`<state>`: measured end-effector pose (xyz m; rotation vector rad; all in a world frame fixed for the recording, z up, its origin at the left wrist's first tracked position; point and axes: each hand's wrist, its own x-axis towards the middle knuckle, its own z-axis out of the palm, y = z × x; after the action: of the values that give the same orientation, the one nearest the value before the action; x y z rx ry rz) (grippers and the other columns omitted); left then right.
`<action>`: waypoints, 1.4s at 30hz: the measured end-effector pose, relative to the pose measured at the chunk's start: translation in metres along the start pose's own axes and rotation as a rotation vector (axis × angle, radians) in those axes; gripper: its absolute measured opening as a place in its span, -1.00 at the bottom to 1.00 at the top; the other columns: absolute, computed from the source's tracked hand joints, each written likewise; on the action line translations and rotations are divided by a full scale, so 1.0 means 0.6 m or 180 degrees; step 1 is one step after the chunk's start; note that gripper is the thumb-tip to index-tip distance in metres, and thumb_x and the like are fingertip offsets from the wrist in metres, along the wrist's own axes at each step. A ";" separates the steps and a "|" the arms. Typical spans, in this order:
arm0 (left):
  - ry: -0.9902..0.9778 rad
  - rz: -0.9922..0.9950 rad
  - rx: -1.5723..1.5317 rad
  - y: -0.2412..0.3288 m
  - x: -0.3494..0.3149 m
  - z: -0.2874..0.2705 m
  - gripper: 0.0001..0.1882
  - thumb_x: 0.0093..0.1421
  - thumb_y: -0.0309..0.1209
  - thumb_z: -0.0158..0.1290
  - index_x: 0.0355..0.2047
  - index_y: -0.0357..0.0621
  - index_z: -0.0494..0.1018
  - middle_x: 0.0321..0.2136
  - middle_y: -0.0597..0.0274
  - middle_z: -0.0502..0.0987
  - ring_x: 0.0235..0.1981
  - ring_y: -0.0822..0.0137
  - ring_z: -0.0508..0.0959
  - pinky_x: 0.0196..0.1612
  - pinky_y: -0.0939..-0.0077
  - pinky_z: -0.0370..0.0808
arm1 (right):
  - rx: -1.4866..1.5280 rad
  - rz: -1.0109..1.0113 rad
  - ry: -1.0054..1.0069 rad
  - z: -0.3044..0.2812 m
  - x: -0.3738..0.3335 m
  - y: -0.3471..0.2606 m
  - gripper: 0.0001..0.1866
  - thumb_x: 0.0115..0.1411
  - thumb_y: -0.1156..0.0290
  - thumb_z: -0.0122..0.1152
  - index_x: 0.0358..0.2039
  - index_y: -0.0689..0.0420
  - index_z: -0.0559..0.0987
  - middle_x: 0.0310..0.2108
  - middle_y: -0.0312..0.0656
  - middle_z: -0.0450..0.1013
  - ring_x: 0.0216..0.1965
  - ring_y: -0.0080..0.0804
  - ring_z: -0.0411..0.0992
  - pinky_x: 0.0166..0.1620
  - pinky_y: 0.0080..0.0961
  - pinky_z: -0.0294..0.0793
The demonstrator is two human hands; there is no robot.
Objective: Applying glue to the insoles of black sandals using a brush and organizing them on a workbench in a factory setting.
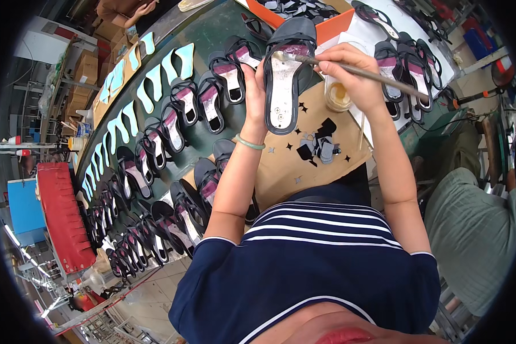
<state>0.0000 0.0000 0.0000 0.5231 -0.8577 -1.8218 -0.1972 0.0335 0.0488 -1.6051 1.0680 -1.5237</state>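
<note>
My left hand (254, 94) grips the left side of a dark sandal (282, 100), holding it upright with its pale inner sole facing me. A dark strap with purple lining arches over the sandal's upper part. My right hand (352, 71) is closed round the long handle of a brush (393, 83). The brush's bristles touch the inner sole just below the strap. Under my right hand stands a jar of yellowish liquid (339, 97). Small black and grey cut pieces (325, 146) lie on the brown cardboard (278, 180) below the sandal.
Rows of similar sandals (174, 129) line the green table to the left. Pale insoles (153, 83) lie beyond them. An orange box (335, 26) of dark pieces stands at the far side. More sandals (413, 66) rest at right, near a person in grey-green (470, 229).
</note>
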 end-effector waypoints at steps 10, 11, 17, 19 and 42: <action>-0.0022 -0.0112 0.0099 0.006 -0.003 0.009 -0.17 0.26 0.29 -0.55 0.17 -0.17 0.20 -0.02 0.18 0.44 -0.08 0.38 0.50 -0.10 0.53 0.51 | 0.0509 0.0505 -0.0534 -0.046 0.036 -0.003 -0.86 0.09 0.54 0.21 -0.34 0.31 0.63 -0.42 -0.20 0.51 -0.40 -0.47 0.54 -0.30 -0.60 0.49; -0.0030 -0.0116 0.0121 0.008 -0.004 0.010 -0.16 0.26 0.29 -0.55 0.17 -0.17 0.19 -0.01 0.18 0.44 -0.07 0.38 0.49 -0.10 0.53 0.51 | 0.0561 0.0514 -0.0577 -0.048 0.038 -0.001 -0.86 0.10 0.54 0.21 -0.33 0.31 0.63 -0.42 -0.20 0.51 -0.41 -0.47 0.53 -0.30 -0.59 0.49; -0.0122 -0.0083 0.0311 0.011 -0.005 0.008 -0.14 0.27 0.29 -0.56 0.23 -0.19 0.11 0.03 0.16 0.41 -0.05 0.36 0.49 -0.07 0.53 0.49 | 0.0757 0.0554 -0.0761 -0.060 0.043 0.000 -0.86 0.09 0.55 0.20 -0.33 0.31 0.62 -0.44 -0.17 0.51 -0.41 -0.46 0.53 -0.30 -0.59 0.50; -0.0074 -0.0036 0.0316 0.006 -0.002 0.004 -0.14 0.27 0.29 -0.57 0.24 -0.20 0.09 0.04 0.16 0.40 -0.03 0.36 0.47 -0.04 0.52 0.47 | 0.0717 0.0563 -0.0755 -0.058 0.039 -0.006 -0.87 0.09 0.55 0.19 -0.34 0.31 0.63 -0.44 -0.18 0.51 -0.41 -0.45 0.53 -0.31 -0.59 0.50; 0.0339 0.0703 0.0085 0.015 0.038 -0.001 -0.21 0.30 0.24 -0.50 0.13 -0.23 0.25 -0.02 0.13 0.46 -0.04 0.29 0.48 0.04 0.41 0.42 | 0.0221 0.0208 -0.0376 0.013 -0.053 -0.067 -0.90 0.06 0.66 0.21 -0.38 0.34 0.61 -0.38 -0.18 0.48 -0.42 -0.56 0.48 -0.34 -0.70 0.45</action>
<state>-0.0028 -0.0231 0.0070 0.5163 -0.8341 -1.5698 -0.1842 0.0793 0.0696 -1.5767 0.9827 -1.3902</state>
